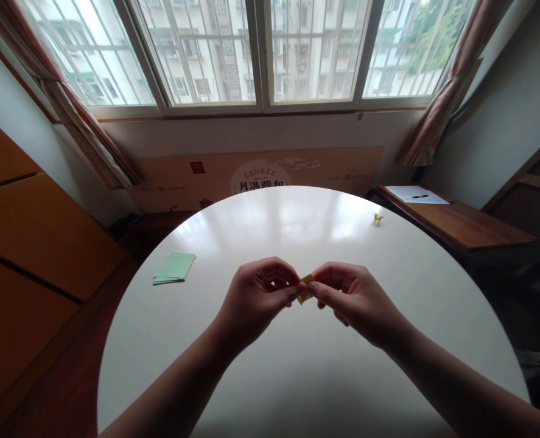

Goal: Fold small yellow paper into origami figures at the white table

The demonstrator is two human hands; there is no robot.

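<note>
A small piece of folded yellow paper [304, 297] is held up over the white round table [270, 377]. My left hand [263, 289] pinches its left side between thumb and forefinger. On the other side, my right hand [349, 295] grips the paper with thumb and fingertips. Both sets of fingertips nearly meet and cover much of the paper, so its exact folds cannot be made out.
Green paper sheets [176, 267] lie stacked at the table's left. A small yellow folded paper figure [378, 219] stands near the far right edge. Beyond it, a wooden side table [484, 222] bears a white sheet [411, 194] with a pen.
</note>
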